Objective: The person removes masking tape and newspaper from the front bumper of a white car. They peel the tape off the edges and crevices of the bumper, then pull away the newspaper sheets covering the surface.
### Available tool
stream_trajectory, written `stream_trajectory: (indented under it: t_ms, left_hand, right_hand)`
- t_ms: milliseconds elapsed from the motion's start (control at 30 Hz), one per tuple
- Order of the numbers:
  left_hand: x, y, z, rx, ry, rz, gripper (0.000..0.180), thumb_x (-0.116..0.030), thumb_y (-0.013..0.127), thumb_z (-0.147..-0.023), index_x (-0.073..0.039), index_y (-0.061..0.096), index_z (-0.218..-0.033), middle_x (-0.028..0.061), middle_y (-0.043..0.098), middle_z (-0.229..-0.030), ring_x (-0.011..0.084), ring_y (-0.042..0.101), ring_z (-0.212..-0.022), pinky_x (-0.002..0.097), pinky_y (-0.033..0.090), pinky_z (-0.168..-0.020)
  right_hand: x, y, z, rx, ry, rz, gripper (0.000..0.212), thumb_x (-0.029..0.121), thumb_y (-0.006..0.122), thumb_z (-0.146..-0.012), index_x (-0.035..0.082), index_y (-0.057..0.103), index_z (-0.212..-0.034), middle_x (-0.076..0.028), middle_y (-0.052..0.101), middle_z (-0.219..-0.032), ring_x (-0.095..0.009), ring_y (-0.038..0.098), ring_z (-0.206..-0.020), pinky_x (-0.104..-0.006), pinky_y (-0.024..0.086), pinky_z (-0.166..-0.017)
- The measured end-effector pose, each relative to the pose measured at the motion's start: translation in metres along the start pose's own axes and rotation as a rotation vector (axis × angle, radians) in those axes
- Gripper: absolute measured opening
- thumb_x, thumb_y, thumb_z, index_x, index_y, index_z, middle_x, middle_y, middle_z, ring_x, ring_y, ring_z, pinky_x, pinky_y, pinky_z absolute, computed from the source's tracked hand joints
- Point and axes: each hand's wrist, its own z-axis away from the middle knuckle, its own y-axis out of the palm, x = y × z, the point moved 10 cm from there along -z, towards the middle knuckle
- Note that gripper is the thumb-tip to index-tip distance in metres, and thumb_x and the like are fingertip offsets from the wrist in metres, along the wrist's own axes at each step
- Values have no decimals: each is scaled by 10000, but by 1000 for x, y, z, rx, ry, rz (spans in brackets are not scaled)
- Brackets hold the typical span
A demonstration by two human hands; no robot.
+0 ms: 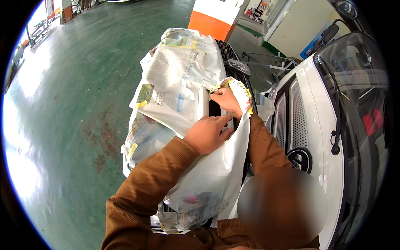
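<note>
The paper cover (166, 68), made of newspaper and whitish sheets, lies over a long part in the middle of the view, just left of a white vehicle (323, 166). Along its right side the cover is open, showing a smooth white strip (203, 103) and a dark gap (214, 109) beside it. The right hand (227, 101) is over the upper end of this gap, thumb and fingers bent close together; whether they pinch anything cannot be told. A loose paper flap (241, 93) edged with yellow tape stands crumpled against that hand and wrist. The left hand (208, 134) lies on the paper just below, its fingers bent toward the lower end of the gap; whether it grips the sheet cannot be told. Farther out, the vehicle's windshield (362, 104) and wiper (336, 141) are at the right, a metal stand (283, 66) and an orange and white pillar (210, 25) are beyond the cover, and shiny green floor (83, 83) spreads at the left.
</note>
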Motion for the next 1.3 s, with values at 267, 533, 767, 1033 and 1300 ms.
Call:
stream_trajectory:
  t_ms: [267, 533, 767, 1033, 1300]
  left_hand:
    - [6, 6, 5, 44, -49, -44, 369, -296, 653, -1051, -29, 648, -1306, 192, 760, -1060, 407, 704, -1044, 505, 521, -964]
    - [5, 6, 6, 63, -26, -62, 332, -340, 648, -1048, -42, 650, -1194, 174, 740, -975, 378, 702, -1004, 496, 502, -976]
    - [6, 7, 7, 113, -40, -79, 317, -298, 646, -1051, -55, 665, -1254, 178, 743, -996, 396, 694, -977, 494, 511, -962]
    - [9, 15, 5, 112, -10, -76, 278, -316, 643, -1048, -50, 695, -1109, 176, 747, -983, 395, 694, -983, 494, 513, -966]
    - [10, 6, 7, 60, -67, -51, 239, -272, 626, -1041, -43, 684, -1077, 204, 757, -995, 426, 705, -971, 536, 529, -928]
  right_hand:
    - [3, -3, 0, 67, 13, 153, 303, 256, 702, -906, -39, 763, -877, 20, 639, -747, -94, 548, -720, -326, 431, -632]
    - [-2, -1, 1, -72, -43, -92, 297, 248, 741, -951, -47, 757, -920, 10, 671, -784, -95, 550, -733, -318, 463, -677]
    - [4, -5, 11, -132, -65, -96, 292, 214, 675, -985, -61, 729, -903, -34, 651, -726, -115, 538, -703, -334, 454, -667]
    - [22, -9, 29, -238, -176, -18, 261, 169, 640, -993, -62, 732, -915, -96, 690, -740, -149, 560, -680, -369, 472, -660]
    - [24, -2, 27, -210, -149, -14, 254, 146, 680, -960, -43, 806, -1074, -152, 804, -931, -218, 728, -887, -346, 558, -850]
